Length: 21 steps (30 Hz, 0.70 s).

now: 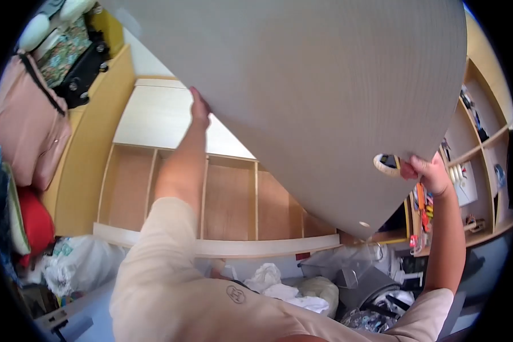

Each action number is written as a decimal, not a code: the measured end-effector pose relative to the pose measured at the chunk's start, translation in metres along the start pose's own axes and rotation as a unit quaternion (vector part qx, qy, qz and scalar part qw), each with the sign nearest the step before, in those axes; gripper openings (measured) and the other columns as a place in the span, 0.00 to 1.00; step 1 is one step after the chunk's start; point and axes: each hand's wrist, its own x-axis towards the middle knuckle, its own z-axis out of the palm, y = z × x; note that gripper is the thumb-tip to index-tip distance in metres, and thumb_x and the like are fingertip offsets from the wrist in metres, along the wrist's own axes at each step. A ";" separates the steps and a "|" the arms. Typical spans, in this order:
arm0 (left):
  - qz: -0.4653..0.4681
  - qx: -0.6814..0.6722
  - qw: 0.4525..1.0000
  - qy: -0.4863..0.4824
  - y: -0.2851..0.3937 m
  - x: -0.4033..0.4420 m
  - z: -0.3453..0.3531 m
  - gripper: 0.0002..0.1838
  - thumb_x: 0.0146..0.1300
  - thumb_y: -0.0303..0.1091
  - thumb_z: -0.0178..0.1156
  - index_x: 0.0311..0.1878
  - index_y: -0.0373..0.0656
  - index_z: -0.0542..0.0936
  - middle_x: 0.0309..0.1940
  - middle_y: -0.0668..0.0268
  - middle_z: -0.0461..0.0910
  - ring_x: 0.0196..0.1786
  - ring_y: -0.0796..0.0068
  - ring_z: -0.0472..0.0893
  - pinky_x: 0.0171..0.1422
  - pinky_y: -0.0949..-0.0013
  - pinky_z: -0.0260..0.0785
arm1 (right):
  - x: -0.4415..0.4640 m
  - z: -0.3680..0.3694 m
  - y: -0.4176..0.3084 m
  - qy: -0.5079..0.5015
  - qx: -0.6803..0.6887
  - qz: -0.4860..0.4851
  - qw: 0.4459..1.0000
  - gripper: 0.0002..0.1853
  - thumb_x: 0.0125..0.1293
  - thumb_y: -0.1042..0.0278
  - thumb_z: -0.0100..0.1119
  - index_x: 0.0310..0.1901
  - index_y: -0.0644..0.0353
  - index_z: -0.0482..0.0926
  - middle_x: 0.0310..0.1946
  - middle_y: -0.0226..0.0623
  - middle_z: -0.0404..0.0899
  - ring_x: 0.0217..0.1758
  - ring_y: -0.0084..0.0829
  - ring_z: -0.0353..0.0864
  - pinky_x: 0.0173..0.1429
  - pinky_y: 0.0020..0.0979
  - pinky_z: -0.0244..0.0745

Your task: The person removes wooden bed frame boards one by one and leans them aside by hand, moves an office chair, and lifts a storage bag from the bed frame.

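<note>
At centre left, below the left hand point(199, 108), lies the frame point(229, 196); that hand grips the board point(325, 74), tilted across the upper middle and right. At right, the right hand point(433, 174) grasps its edge beside the hole point(387, 163). Firm, even support should steady it, clear of the shelf point(483, 147).

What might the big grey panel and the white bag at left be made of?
Grey panel: probably wood-based board, matt laminate finish; fine streaks line its face and its hole has a pale edge. White bag: likely thin, slightly shiny plastic, being crinkled and seemingly translucent.
</note>
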 end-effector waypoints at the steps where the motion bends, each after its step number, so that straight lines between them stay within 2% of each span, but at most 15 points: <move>1: 0.002 0.001 1.000 -0.001 0.004 -0.001 0.001 0.52 0.58 0.78 0.40 0.62 0.33 0.69 0.57 0.58 0.76 0.49 0.68 0.75 0.48 0.69 0.67 | -0.001 -0.006 0.002 0.012 -0.004 0.006 1.000 0.19 0.59 0.53 0.66 0.33 0.61 0.71 0.20 0.31 0.68 0.22 0.25 0.67 0.26 0.28 0.63; 2: 0.005 0.000 1.000 -0.025 0.008 -0.003 0.001 0.51 0.59 0.77 0.39 0.64 0.33 0.68 0.58 0.57 0.74 0.55 0.65 0.74 0.53 0.67 0.67 | -0.004 -0.012 0.002 0.017 -0.008 0.001 1.000 0.20 0.58 0.52 0.66 0.32 0.61 0.72 0.20 0.31 0.68 0.22 0.25 0.68 0.26 0.28 0.63; 4: 0.025 -0.008 0.999 -0.048 0.018 -0.019 0.005 0.50 0.62 0.75 0.38 0.66 0.33 0.64 0.64 0.57 0.70 0.59 0.63 0.72 0.60 0.64 0.65 | -0.020 -0.020 -0.002 0.030 -0.012 0.002 0.999 0.21 0.57 0.49 0.67 0.32 0.60 0.72 0.20 0.31 0.68 0.21 0.25 0.68 0.25 0.28 0.63; 6: 0.037 -0.004 0.997 -0.075 0.032 -0.034 0.008 0.49 0.63 0.73 0.37 0.70 0.35 0.58 0.70 0.58 0.62 0.69 0.60 0.64 0.71 0.60 0.56 | -0.042 -0.031 -0.004 0.052 -0.023 -0.011 0.998 0.23 0.56 0.46 0.68 0.35 0.60 0.73 0.19 0.31 0.69 0.21 0.25 0.69 0.25 0.28 0.62; 8: 0.076 0.006 0.991 -0.109 0.048 -0.054 0.021 0.48 0.64 0.72 0.36 0.73 0.38 0.53 0.73 0.59 0.56 0.73 0.59 0.57 0.77 0.58 0.47 | -0.061 -0.042 -0.009 0.086 -0.009 -0.026 0.996 0.24 0.56 0.45 0.68 0.37 0.60 0.73 0.19 0.31 0.70 0.21 0.24 0.69 0.25 0.27 0.62; 10: 0.080 -0.018 0.990 -0.112 0.064 -0.074 0.039 0.47 0.65 0.71 0.35 0.74 0.41 0.51 0.74 0.60 0.54 0.74 0.59 0.55 0.77 0.58 0.45 | -0.086 -0.065 -0.006 0.093 0.001 -0.038 0.995 0.24 0.58 0.46 0.66 0.39 0.61 0.72 0.19 0.31 0.71 0.20 0.23 0.68 0.24 0.27 0.62; 14: 0.066 -0.102 0.981 -0.151 0.096 -0.134 0.091 0.45 0.65 0.71 0.34 0.74 0.44 0.51 0.73 0.60 0.54 0.73 0.57 0.55 0.77 0.55 0.48 | -0.135 -0.116 -0.011 0.067 -0.032 -0.069 0.995 0.23 0.63 0.45 0.60 0.33 0.62 0.76 0.19 0.31 0.72 0.20 0.19 0.68 0.26 0.27 0.64; 16: 0.096 -0.053 0.982 -0.153 0.115 -0.175 0.125 0.47 0.64 0.72 0.33 0.74 0.42 0.50 0.73 0.59 0.54 0.73 0.56 0.55 0.77 0.55 0.47 | -0.160 -0.145 -0.020 0.031 -0.096 -0.056 0.993 0.24 0.63 0.43 0.59 0.40 0.62 0.76 0.22 0.32 0.76 0.27 0.28 0.77 0.40 0.27 0.72; 17: 0.116 -0.030 0.981 -0.150 0.122 -0.198 0.137 0.48 0.64 0.73 0.33 0.74 0.41 0.50 0.73 0.59 0.54 0.73 0.55 0.55 0.77 0.55 0.46 | -0.174 -0.127 -0.017 0.219 -0.060 -0.095 0.969 0.25 0.63 0.40 0.58 0.36 0.61 0.77 0.22 0.32 0.76 0.29 0.28 0.77 0.41 0.26 0.72; 19: 0.130 -0.015 0.980 -0.147 0.131 -0.232 0.163 0.48 0.65 0.72 0.32 0.73 0.40 0.51 0.73 0.58 0.54 0.73 0.56 0.56 0.77 0.55 0.48 | -0.190 -0.111 -0.007 0.474 -0.080 -0.087 0.872 0.27 0.61 0.38 0.60 0.37 0.60 0.80 0.25 0.34 0.79 0.32 0.26 0.79 0.42 0.27 0.73; 20: 0.142 -0.010 0.980 -0.142 0.138 -0.244 0.176 0.47 0.65 0.72 0.32 0.73 0.39 0.52 0.73 0.58 0.54 0.72 0.56 0.57 0.76 0.55 0.49 | -0.194 -0.115 0.001 0.545 -0.129 -0.039 0.828 0.27 0.59 0.39 0.63 0.40 0.61 0.81 0.29 0.35 0.82 0.33 0.26 0.81 0.40 0.28 0.75; 21: 0.155 -0.006 0.976 -0.153 0.141 -0.252 0.188 0.47 0.66 0.71 0.32 0.73 0.38 0.52 0.72 0.58 0.55 0.72 0.56 0.57 0.76 0.55 0.50 | -0.195 -0.121 0.014 0.591 -0.083 -0.159 0.786 0.25 0.61 0.43 0.63 0.33 0.64 0.79 0.25 0.29 0.77 0.29 0.20 0.75 0.32 0.25 0.69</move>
